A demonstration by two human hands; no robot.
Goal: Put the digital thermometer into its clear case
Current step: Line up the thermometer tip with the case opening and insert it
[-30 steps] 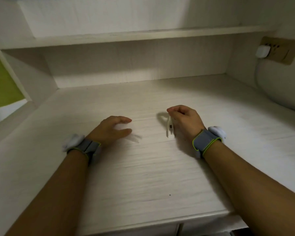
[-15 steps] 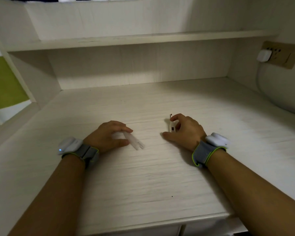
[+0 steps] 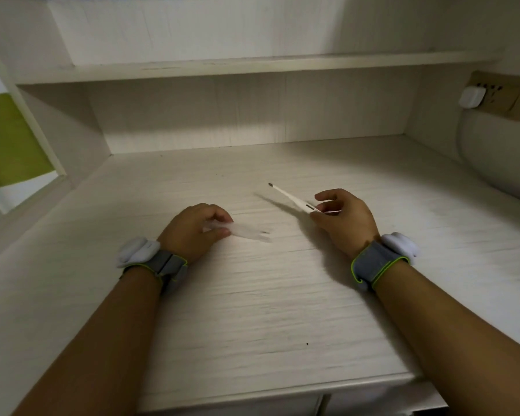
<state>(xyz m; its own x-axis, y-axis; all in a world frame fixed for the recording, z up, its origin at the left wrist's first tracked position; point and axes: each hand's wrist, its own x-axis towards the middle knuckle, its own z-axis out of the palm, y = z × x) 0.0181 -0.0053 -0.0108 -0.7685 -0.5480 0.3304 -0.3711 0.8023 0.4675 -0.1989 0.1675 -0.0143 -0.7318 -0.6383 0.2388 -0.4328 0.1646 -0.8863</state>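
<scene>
— Where's the thermometer (image 3: 291,198)?
— Right of centre, pinched in the right hand (image 3: 344,219), tip pointing upper left.
— And the clear case (image 3: 246,231)?
— Centre frame, gripped by the left hand (image 3: 192,231), blurred.

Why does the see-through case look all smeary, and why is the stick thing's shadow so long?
In the head view, the case in the left hand is blurred, likely from motion, and its clear plastic fades into the pale desk. The thermometer in the right hand is sharper; its shadow stretches left, so light seems to come from the right. The edges are dim and curved by the wide lens.
</scene>
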